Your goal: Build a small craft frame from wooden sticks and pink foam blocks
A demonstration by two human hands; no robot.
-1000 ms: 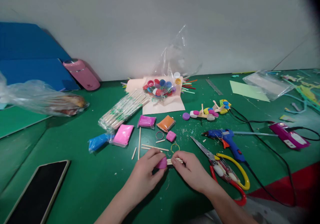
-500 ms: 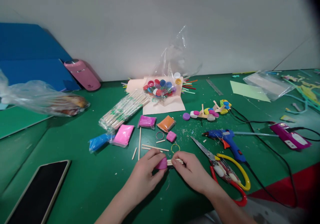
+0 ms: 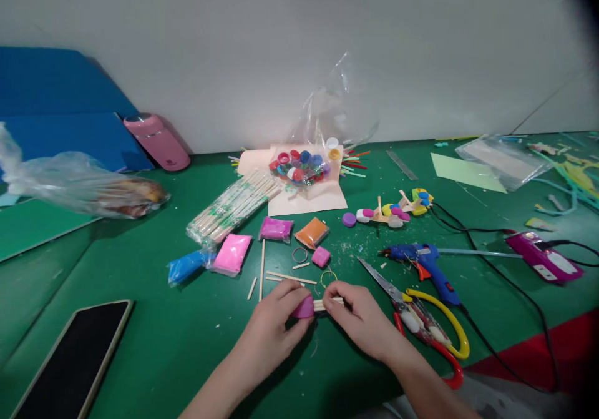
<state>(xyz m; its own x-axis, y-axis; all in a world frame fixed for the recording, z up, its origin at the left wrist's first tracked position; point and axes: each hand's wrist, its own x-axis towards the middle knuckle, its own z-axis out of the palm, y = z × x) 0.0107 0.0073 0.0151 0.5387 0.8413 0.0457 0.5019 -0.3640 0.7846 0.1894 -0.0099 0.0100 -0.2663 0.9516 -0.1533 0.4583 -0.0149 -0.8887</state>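
Note:
My left hand [image 3: 276, 322] pinches a small pink clay lump [image 3: 304, 308] just above the green table [image 3: 140, 319]. A short bundle of wooden sticks [image 3: 322, 305] is gripped by my right hand [image 3: 355, 318], its end touching the clay. Both hands meet near the table's front middle. Loose wooden sticks [image 3: 290, 277], a yellow rubber band [image 3: 327, 276] and a pink clay block [image 3: 321, 256] lie just beyond the hands.
Scissors [image 3: 412, 319] and a blue glue gun [image 3: 428, 263] lie to the right, with cables and a purple device [image 3: 543, 256]. A phone [image 3: 75, 356] sits front left. Clay packets [image 3: 231, 251], a chopstick pack [image 3: 229, 210] and a bag of bottle caps [image 3: 302, 166] lie behind.
The hands stay together on the clay and sticks, almost still. The view has tilted a little, so everything sits slightly lower in the picture.

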